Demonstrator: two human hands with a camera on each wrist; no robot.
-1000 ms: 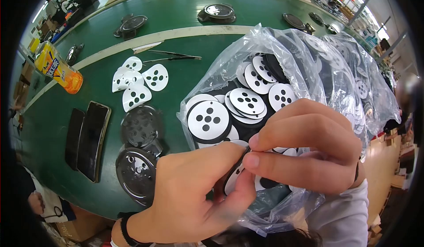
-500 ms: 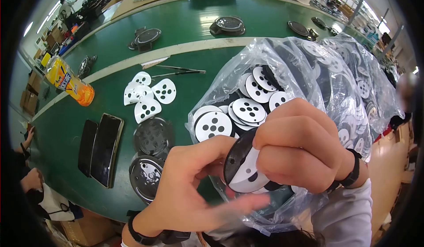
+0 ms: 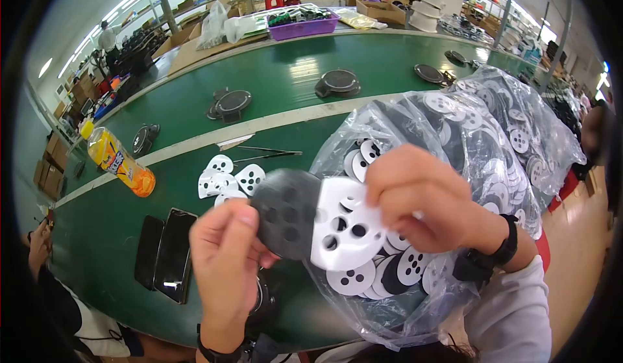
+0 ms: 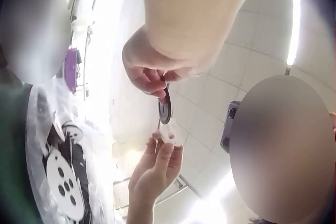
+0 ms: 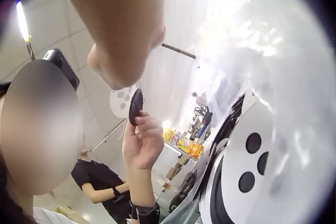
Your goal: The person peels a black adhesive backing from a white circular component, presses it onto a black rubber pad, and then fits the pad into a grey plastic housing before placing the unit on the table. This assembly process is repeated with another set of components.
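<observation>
At the far left of the green conveyor table (image 3: 285, 71) an orange-filled plastic bottle (image 3: 119, 162) lies on its side, and nearer the edge two dark flat phones (image 3: 165, 254) lie side by side. Just right of them the left hand (image 3: 224, 252) is raised off the table, forearm upright, a black band at the wrist. Its thumb and curled fingers pinch the left edge of a round dark grey foam disc with holes (image 3: 285, 212), held up in front of the camera. A white paper backing sheet with matching round holes (image 3: 344, 226) is peeling from the disc's right side, partly lifted away. The right hand (image 3: 422, 200) comes in from the right, wrist bent, a black watch on it, with fingers curled tight on the upper right edge of the backing sheet. Behind both hands a small pile of loose white backing sheets (image 3: 227, 178) rests on the table. Under and beyond the right hand a large clear plastic bag (image 3: 513, 142) holds many black and white discs.
</observation>
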